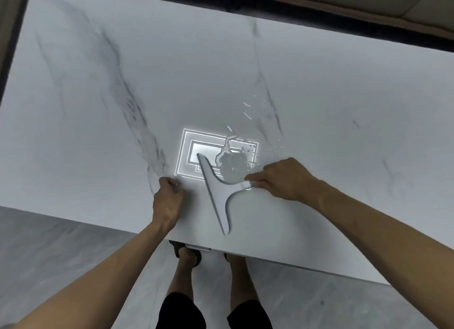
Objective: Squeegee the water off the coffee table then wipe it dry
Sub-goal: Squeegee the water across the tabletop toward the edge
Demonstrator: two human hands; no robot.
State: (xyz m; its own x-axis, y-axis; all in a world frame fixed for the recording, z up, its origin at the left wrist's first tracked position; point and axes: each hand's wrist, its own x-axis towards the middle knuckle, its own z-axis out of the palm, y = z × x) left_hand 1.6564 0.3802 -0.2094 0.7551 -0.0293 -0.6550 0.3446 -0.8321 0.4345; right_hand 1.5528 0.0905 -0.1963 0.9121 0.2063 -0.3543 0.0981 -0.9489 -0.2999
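Note:
A white marble coffee table [98, 137] with grey veins fills most of the view. A puddle of water [233, 161] lies near the front middle, with droplets and streaks trailing up to the right. A white T-shaped squeegee [216, 193] lies blade-down on the table, its blade running from the puddle's left edge toward the front edge. My right hand [282, 179] grips the squeegee's handle from the right. To the left of the blade, my left hand [168, 198] rests on the table as a closed fist, holding nothing that I can see.
A ceiling light's bright rectangular reflection [194, 154] shines on the table beside the puddle. The table's front edge [270, 258] runs just above my legs and feet [186, 252]. Grey floor lies below. A dark gap and a sofa edge [368, 2] border the far side.

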